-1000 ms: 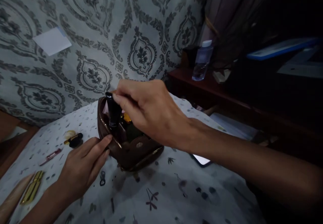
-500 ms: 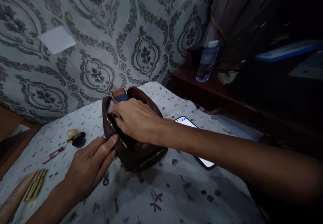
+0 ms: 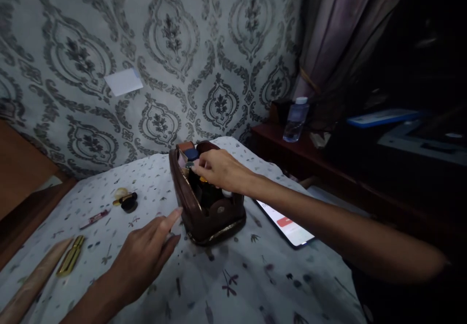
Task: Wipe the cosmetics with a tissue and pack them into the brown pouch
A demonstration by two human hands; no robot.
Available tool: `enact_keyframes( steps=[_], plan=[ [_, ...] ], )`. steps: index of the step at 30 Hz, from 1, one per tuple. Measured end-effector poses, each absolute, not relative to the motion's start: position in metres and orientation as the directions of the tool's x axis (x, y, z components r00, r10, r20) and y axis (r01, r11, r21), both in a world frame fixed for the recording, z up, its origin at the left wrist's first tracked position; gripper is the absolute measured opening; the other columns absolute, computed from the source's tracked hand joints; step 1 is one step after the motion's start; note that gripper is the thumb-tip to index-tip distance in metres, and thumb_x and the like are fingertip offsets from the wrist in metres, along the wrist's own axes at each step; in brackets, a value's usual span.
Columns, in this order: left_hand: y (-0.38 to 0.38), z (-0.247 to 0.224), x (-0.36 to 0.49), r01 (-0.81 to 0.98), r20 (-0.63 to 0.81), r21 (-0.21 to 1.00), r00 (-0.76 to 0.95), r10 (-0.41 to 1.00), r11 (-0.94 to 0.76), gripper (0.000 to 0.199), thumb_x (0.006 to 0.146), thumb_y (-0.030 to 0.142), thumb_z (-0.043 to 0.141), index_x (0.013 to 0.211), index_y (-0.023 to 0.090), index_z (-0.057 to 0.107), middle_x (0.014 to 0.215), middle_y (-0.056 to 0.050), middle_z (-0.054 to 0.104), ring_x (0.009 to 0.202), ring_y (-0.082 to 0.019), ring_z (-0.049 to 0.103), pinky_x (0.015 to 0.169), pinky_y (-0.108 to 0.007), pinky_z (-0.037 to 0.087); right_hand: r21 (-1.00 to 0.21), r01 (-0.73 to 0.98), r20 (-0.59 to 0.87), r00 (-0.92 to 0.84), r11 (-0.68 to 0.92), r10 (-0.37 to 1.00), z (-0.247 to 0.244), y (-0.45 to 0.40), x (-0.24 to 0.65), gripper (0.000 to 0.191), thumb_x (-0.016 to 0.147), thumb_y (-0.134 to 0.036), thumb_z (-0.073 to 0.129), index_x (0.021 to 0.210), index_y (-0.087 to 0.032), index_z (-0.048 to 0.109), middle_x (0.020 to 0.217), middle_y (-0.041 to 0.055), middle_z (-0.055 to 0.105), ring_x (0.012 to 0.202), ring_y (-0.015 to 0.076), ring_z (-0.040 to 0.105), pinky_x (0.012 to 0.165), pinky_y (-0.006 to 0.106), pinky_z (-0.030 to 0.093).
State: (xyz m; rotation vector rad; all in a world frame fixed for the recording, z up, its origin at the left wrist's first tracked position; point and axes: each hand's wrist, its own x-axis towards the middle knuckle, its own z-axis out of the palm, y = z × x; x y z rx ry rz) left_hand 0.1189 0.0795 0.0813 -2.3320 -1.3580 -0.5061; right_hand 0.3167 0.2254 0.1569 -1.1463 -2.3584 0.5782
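Note:
A brown zip-up bag [image 3: 215,224] stands unzipped on the bed, with several small items inside, among them a dark blue round-topped one [image 3: 191,154]. Over its opening, my right hand [image 3: 219,168] has its fingers pinched together. A small shiny piece shows at the fingertips, too dark to name. My left hand [image 3: 146,246] is at the bag's left side, thumb and forefinger apart, with the forefinger tip close to the bag's wall. Whether it touches the leather I cannot tell.
Left on the patterned sheet [image 3: 197,285] lie gold tubes [image 3: 71,256], a pink tube [image 3: 94,219], and a black-and-gold item [image 3: 128,201]. A lit phone [image 3: 288,226] lies under my right forearm. A water bottle [image 3: 296,119] stands on a dark red ledge [image 3: 268,132].
My right hand has come up from deeper inside the bag, showing more of its contents. My left hand has let go of the bag's zipped edge. The view has shifted.

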Motion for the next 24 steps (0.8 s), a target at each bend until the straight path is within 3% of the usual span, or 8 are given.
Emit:
enact_keyframes(
  steps=[4,8,13,16,18,21,24],
  plan=[
    [0.058,0.062,0.089,0.905,0.441,-0.126,0.418,0.794,-0.406,0.032,0.102,0.032,0.034,0.129,0.022,0.047,0.098,-0.006,0.071,0.082,-0.018,0.071,0.064,-0.025,0.057,-0.557,0.538,0.469,-0.426,0.633,0.774,0.156,0.210,0.324,0.020,0.089,-0.025,0.055,0.075,-0.016,0.065,0.062,0.0000,0.060,0.058,0.0121,0.050,0.057,0.024,0.030],
    [0.042,0.043,0.049,0.956,0.357,-0.053,0.288,0.888,-0.288,0.027,0.100,0.029,0.036,0.118,0.022,0.056,0.097,-0.006,0.069,0.081,-0.018,0.069,0.065,-0.027,0.056,-0.591,0.280,0.603,-0.470,0.757,0.645,0.142,0.170,0.321,0.027,0.093,-0.025,0.048,0.070,-0.017,0.060,0.058,-0.0017,0.054,0.055,0.0109,0.048,0.056,0.022,0.032],
    [0.026,0.023,0.016,0.960,0.276,0.073,0.241,0.931,-0.270,0.024,0.096,0.028,0.043,0.114,0.021,0.058,0.107,-0.009,0.064,0.099,-0.022,0.062,0.081,-0.033,0.055,-0.554,0.134,0.467,-0.767,0.822,0.440,0.104,0.121,0.293,0.024,0.093,-0.022,0.047,0.075,-0.017,0.062,0.063,0.0003,0.059,0.054,0.0100,0.050,0.055,0.021,0.032],
    [0.022,0.016,0.010,0.939,0.295,0.179,0.233,0.927,-0.293,0.023,0.097,0.025,0.043,0.115,0.020,0.057,0.110,-0.009,0.060,0.103,-0.021,0.057,0.088,-0.034,0.051,-0.583,0.167,0.354,-0.829,0.795,0.434,0.077,0.108,0.263,0.025,0.091,-0.021,0.050,0.069,-0.017,0.061,0.055,-0.0022,0.053,0.049,0.0090,0.044,0.053,0.022,0.029],
    [0.023,0.012,0.008,0.934,0.322,0.217,0.205,0.924,-0.283,0.021,0.098,0.024,0.041,0.111,0.019,0.058,0.106,-0.008,0.059,0.101,-0.021,0.056,0.087,-0.034,0.050,-0.626,0.199,0.295,-0.835,0.754,0.465,0.060,0.108,0.239,0.023,0.088,-0.021,0.053,0.068,-0.017,0.063,0.053,-0.0033,0.052,0.049,0.0091,0.042,0.052,0.022,0.028],
    [0.026,0.007,0.004,0.933,0.357,0.235,0.178,0.917,-0.273,0.020,0.098,0.025,0.040,0.105,0.019,0.058,0.100,-0.007,0.059,0.096,-0.021,0.055,0.083,-0.034,0.048,-0.742,0.253,0.265,-0.741,0.621,0.617,0.036,0.118,0.199,0.016,0.083,-0.021,0.057,0.069,-0.016,0.066,0.056,-0.0030,0.056,0.052,0.0101,0.048,0.052,0.021,0.032],
    [0.027,0.002,0.000,0.929,0.390,0.239,0.175,0.904,-0.282,0.017,0.097,0.024,0.043,0.101,0.020,0.058,0.097,-0.006,0.058,0.094,-0.021,0.053,0.082,-0.034,0.047,-0.750,0.316,0.266,-0.661,0.581,0.702,0.017,0.137,0.158,0.023,0.087,-0.023,0.050,0.073,-0.015,0.066,0.061,-0.0004,0.060,0.058,0.0129,0.055,0.058,0.022,0.041]
  ],
)
